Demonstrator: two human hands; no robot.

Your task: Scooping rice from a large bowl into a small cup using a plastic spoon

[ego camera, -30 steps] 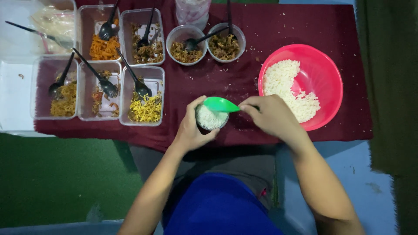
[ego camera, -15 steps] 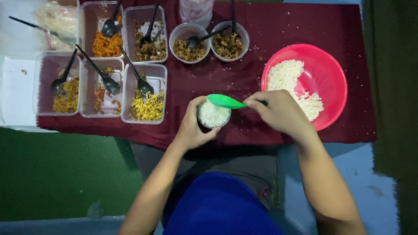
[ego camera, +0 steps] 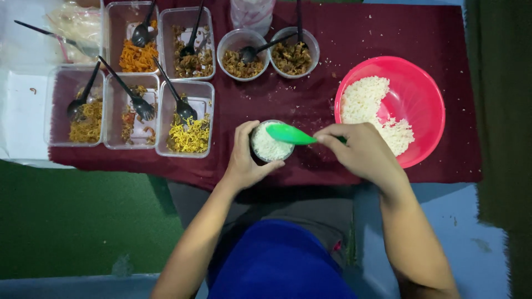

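Cupped around the near and left sides of a small round cup (ego camera: 271,145), the left hand (ego camera: 245,160) holds it steady at the near edge of the dark red cloth (ego camera: 310,105), thumb up along the far-left rim and fingers curling under the near side. The cup is filled to the top with white rice, and it sits just to the right of that palm, touching it.

Across the cup's mouth lies the blade of a green spoon (ego camera: 290,134). Its long axis runs almost level, left to right: the broad tip rests over the rice toward the left hand, and the handle leads away to the right into the right hand (ego camera: 363,152). That hand pinches the handle closed between thumb and fingertips, knuckles turned up, so the end of the handle is hidden. From this grip the cup lies directly left, along the spoon's own line.

Both hands are close, but the left one is on the cup itself, while the right reaches it only through the spoon.

Farther right and a little beyond the right hand stands a pink bowl (ego camera: 426,94) with loose white rice heaped on its left half; the right hand's knuckles overlap its near-left rim in this view. Well to the left of the left hand, clear tubs (ego camera: 185,119) of yellow and orange fillings with black spoons stand apart from the work.
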